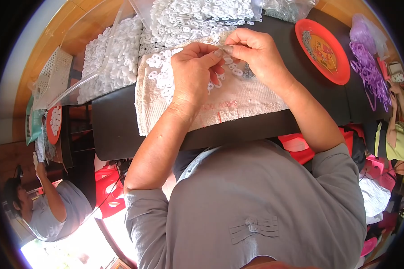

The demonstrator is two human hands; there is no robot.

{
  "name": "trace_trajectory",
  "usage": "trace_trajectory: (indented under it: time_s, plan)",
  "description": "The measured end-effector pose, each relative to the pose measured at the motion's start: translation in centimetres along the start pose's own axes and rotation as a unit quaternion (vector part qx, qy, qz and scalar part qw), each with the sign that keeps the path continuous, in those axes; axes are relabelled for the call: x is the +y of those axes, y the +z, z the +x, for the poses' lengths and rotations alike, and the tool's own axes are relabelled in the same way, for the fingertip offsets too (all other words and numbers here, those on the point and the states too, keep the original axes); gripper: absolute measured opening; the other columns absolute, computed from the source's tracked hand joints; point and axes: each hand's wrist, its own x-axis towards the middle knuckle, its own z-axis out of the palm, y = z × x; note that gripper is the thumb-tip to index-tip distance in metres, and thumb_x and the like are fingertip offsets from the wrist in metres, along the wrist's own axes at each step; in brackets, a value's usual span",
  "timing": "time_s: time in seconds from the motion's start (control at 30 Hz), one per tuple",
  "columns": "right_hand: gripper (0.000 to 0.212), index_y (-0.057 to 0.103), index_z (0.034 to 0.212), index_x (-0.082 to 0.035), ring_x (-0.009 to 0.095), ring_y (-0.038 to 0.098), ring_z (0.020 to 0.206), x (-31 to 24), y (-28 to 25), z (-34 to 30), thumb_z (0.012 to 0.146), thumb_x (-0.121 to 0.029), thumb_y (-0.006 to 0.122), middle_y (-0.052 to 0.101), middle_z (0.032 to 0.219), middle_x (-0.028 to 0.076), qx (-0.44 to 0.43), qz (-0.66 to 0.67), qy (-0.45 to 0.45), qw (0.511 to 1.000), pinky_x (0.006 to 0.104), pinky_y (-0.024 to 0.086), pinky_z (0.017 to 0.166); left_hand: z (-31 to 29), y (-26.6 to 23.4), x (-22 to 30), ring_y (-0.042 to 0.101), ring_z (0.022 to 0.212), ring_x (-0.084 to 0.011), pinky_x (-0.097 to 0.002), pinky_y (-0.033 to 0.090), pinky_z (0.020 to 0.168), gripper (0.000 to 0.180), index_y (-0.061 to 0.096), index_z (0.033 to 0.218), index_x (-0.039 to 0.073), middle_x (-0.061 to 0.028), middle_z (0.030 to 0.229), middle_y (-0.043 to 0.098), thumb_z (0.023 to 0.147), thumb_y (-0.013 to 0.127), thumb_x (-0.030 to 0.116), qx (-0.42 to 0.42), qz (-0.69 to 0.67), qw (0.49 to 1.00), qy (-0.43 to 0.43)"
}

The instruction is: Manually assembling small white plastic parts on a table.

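Observation:
Above a cream towel, my left hand and my right hand meet fingertip to fingertip. Both are closed in a pinch, and whatever lies between the fingertips is too small and covered to make out. Loose small white plastic pieces with holes lie on the towel beside and under my left hand. A little heap of small grey metal pieces sits below my right hand, partly hidden by it.
Piles of white pieces fill clear bins at the back and left. On the dark table, a red oval plate holds grey metal pieces, with purple ribbon to its right. Another person works at far left.

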Motion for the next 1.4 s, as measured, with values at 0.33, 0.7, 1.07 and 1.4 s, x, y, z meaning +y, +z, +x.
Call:
trace_trajectory:
  time_s: [0.33, 0.7, 1.07, 1.4]
  plan:
    - [0.006, 0.060, 0.089, 0.000, 0.006, 0.053, 0.067, -0.1, -0.1, 0.1, 0.091, -0.005, 0.058, 0.058, 0.077, -0.001, 0.002, -0.021, -0.032, 0.999, 0.0232, 0.045, 0.061, 0.0, -0.3, 0.0, 0.060, 0.058, -0.0138, -0.0238, 0.045, 0.047, 0.010, 0.064, 0.094, -0.006, -0.0108, 0.075, 0.066, 0.088, 0.063, 0.002, -0.030, 0.014, 0.999, -0.006]
    - [0.009, 0.060, 0.086, 0.000, 0.007, 0.052, 0.065, 0.6, 1.8, -0.7, 0.093, -0.006, 0.056, 0.058, 0.074, 0.000, 0.051, 0.093, -0.009, 0.994, 0.0225, 0.044, 0.059, -0.4, 0.4, -0.5, 0.053, 0.050, -0.0094, -0.0225, 0.038, 0.039, 0.006, 0.061, 0.082, -0.003, -0.0079, 0.068, 0.062, 0.087, 0.063, 0.000, 0.015, -0.013, 1.000, -0.011]
    - [0.011, 0.064, 0.094, 0.001, 0.004, 0.052, 0.067, 0.0, 1.3, 0.0, 0.093, -0.007, 0.057, 0.060, 0.074, -0.001, 0.072, 0.039, 0.000, 0.997, 0.0211, 0.041, 0.059, 0.4, -0.5, -0.2, 0.055, 0.050, -0.0109, -0.0233, 0.039, 0.040, 0.005, 0.061, 0.084, -0.004, -0.0085, 0.068, 0.063, 0.086, 0.063, 0.001, 0.003, 0.002, 1.000, 0.024]
    - [0.007, 0.063, 0.084, -0.008, 0.031, 0.062, 0.075, 1.6, -0.1, 0.7, 0.078, -0.007, 0.065, 0.062, 0.082, 0.006, 0.035, -0.434, -0.229, 0.871, 0.0414, 0.049, 0.065, 0.9, -1.2, 0.3, 0.057, 0.051, -0.0143, -0.0252, 0.040, 0.041, 0.007, 0.062, 0.086, -0.004, -0.0103, 0.068, 0.063, 0.084, 0.064, 0.002, 0.022, -0.048, 0.999, -0.010]
